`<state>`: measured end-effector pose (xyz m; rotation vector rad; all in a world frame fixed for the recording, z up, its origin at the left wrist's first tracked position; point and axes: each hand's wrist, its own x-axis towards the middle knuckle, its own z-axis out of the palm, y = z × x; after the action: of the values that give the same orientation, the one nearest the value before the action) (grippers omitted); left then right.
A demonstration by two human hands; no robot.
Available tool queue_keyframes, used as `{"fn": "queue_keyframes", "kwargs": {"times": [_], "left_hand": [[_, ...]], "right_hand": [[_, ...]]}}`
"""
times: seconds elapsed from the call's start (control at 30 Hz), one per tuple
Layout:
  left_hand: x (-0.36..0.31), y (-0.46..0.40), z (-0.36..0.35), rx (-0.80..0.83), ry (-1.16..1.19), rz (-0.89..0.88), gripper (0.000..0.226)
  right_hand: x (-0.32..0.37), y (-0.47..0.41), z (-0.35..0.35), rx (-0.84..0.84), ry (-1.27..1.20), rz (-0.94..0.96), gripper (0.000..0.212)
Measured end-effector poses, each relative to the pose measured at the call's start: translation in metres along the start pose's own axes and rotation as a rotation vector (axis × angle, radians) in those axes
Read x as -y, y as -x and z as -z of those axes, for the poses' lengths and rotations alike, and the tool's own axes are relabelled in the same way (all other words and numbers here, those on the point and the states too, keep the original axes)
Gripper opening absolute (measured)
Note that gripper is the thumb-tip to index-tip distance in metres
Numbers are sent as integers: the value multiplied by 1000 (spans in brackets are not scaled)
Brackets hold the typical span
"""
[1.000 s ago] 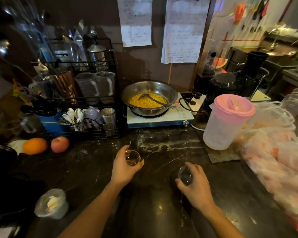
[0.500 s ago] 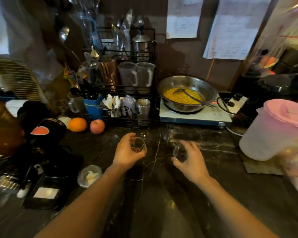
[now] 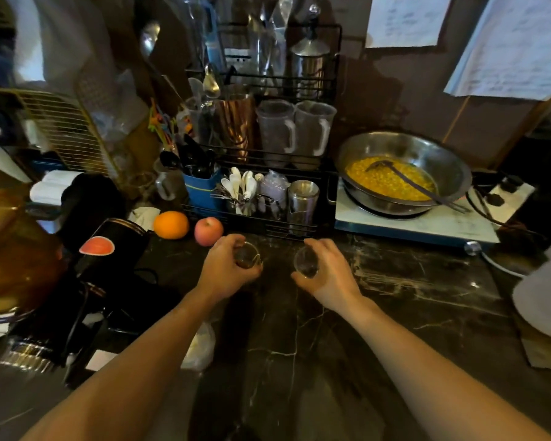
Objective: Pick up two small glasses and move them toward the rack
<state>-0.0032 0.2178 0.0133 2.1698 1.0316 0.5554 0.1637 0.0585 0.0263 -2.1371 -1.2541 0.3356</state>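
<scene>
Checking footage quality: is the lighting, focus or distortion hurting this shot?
Head view: dim, warm lighting; the small clear glasses in the left hand and right hand are hard to read; wide-angle bending curves the white papers on the wall; edges blur, left clutter is murky.

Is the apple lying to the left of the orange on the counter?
No, the apple lies to the right of the orange, closer to the left hand.
</scene>
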Motion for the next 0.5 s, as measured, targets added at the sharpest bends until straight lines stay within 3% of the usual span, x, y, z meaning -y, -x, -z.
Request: {"fn": "queue_keyframes", "kwargs": {"times": [0.5], "left_hand": [[20, -69, -2, 68, 2, -17, 84]], "right_hand": [[6, -77, -42, 20, 25, 68, 76]]}}
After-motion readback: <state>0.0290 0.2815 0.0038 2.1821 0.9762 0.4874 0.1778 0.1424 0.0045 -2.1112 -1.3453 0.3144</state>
